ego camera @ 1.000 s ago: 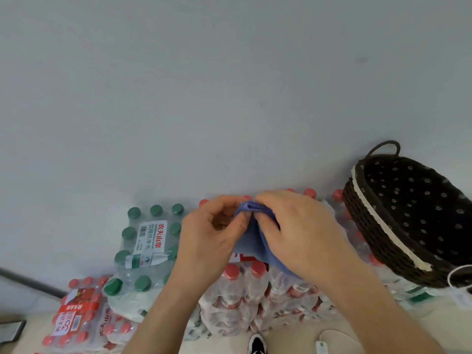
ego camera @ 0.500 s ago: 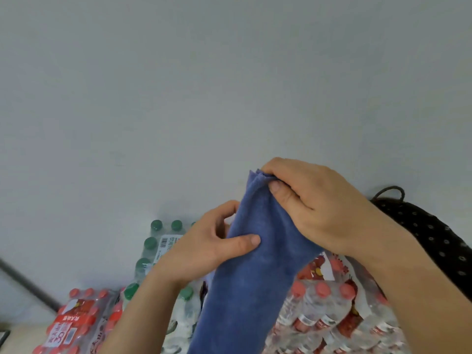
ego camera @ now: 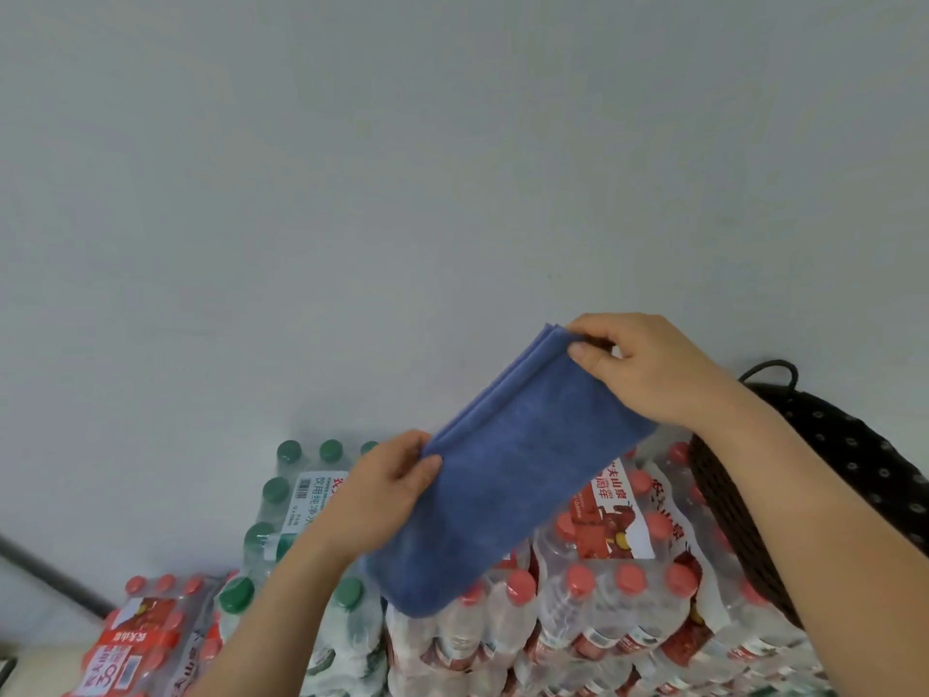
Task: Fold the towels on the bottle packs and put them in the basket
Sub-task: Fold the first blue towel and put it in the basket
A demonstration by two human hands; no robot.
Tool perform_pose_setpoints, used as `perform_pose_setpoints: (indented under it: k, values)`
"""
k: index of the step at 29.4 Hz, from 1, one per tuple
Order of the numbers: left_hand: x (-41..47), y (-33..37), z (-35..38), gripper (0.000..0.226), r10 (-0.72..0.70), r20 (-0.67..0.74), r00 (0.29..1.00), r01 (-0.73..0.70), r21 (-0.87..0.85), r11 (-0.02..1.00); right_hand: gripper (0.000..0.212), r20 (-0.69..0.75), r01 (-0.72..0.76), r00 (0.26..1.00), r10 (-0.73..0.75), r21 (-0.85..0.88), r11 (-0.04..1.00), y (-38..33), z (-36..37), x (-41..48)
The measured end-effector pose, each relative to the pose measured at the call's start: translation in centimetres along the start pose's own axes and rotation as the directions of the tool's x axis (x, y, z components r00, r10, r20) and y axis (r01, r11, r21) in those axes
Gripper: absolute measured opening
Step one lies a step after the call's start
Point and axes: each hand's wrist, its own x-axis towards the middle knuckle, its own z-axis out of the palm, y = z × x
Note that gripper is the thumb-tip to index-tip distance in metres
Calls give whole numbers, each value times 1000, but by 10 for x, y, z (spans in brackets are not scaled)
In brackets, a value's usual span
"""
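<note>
A blue towel, folded into a long strip, hangs in the air above the bottle packs. My right hand pinches its upper corner. My left hand grips the left edge lower down, thumb on the front face. The towel's bottom end droops over the red-capped bottle packs. A dark woven basket with a loop handle stands on the packs at the right, partly hidden by my right forearm.
Green-capped bottle packs stand to the left of the red ones. A lower pack with red caps sits at the bottom left. A plain grey wall rises behind everything.
Both hands lifted the towel off the packs. They then moved apart, stretching it into a slanted strip, with my right hand high and my left hand sliding down its edge.
</note>
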Motion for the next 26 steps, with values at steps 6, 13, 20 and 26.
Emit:
perform_pose_setpoints:
  k: [6, 13, 20, 26]
  values:
    - [41, 44, 4, 25, 420, -433, 798, -195, 474, 859, 14, -232, -52, 970, 74, 100, 994, 41, -16, 26]
    - [28, -30, 76, 50, 514, -145, 846, -275, 707, 652, 38, 1, -321, 934, 358, 445, 836, 109, 50, -49]
    - [-9, -77, 128, 49, 129, -81, 988, -84, 417, 905, 47, 51, -517, 853, 520, 221, 827, 170, 131, -106]
    - [-14, -54, 99, 29, -487, -225, 844, 298, -560, 774, 25, -41, -512, 857, 514, 47, 858, 155, 129, -106]
